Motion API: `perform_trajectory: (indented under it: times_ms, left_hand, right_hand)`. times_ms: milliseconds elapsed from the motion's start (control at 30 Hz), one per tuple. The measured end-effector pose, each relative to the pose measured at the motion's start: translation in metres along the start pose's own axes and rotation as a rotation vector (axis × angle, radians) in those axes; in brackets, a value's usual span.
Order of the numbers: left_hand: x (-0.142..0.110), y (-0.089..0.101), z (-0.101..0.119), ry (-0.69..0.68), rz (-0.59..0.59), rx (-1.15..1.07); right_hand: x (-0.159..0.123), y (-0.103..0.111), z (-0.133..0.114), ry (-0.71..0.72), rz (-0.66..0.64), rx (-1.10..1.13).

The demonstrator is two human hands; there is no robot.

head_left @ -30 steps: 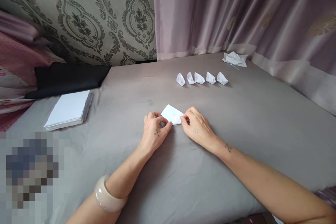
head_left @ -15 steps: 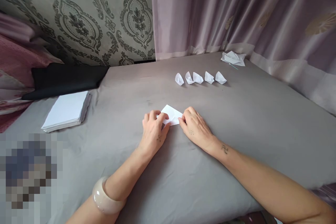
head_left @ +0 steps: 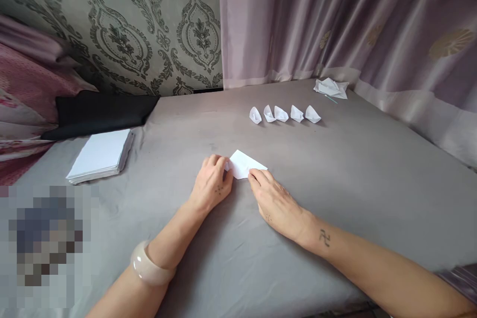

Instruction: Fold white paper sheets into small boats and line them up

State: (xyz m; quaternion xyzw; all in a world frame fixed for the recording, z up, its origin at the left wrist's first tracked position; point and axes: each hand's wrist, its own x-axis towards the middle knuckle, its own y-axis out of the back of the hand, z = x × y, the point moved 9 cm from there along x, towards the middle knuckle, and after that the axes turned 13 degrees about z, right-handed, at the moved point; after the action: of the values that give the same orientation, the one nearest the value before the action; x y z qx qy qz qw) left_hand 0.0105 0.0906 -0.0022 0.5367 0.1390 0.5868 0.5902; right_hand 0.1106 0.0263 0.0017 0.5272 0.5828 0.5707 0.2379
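White, folded, angular paper (head_left: 242,163): between fingers of both hands | left hand (head_left: 213,181): fingers clamped on its left end | right hand (head_left: 276,201): fingertips touching near edge, pinching cannot be told

Folded paper (head_left: 241,163): plain white
Paper boats (head_left: 280,114): white
Sheet stack (head_left: 100,151): white
Cloth (head_left: 179,131): grey
Curtain (head_left: 246,20): mauve, gold flowers
Wallpaper (head_left: 201,35): grey, dark damask
Bangle (head_left: 148,269): cream
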Motion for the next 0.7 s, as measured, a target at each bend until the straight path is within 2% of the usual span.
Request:
perform_trajectory:
  times_ms: [67,167,267,367,433,567,700]
  left_hand:
    - [0.004,0.0,-0.016,0.106,0.024,-0.044]
    - [0.005,-0.005,-0.03,0.259,-0.036,-0.119]
    - [0.0,-0.003,-0.033,0.376,-0.073,-0.168]
    - [-0.006,-0.001,-0.029,0.428,-0.12,-0.185]
    - [-0.009,-0.002,-0.023,0.428,-0.181,-0.181]
    - [-0.014,-0.004,-0.012,0.373,-0.249,-0.2]
    - [-0.013,-0.004,0.0,0.174,-0.205,-0.173]
  right_hand:
    - [0.002,-0.001,0.003,-0.02,0.056,0.036]
    - [0.008,-0.007,0.01,-0.033,0.129,0.088]
    - [0.016,-0.013,0.02,-0.02,0.145,0.148]
    - [0.024,-0.014,0.027,0.025,0.139,0.187]
    - [0.028,-0.01,0.032,0.031,0.15,0.176]
    - [0.033,-0.002,0.051,-0.084,0.218,0.112]
    - [0.034,-0.005,0.054,-0.077,0.196,0.12]
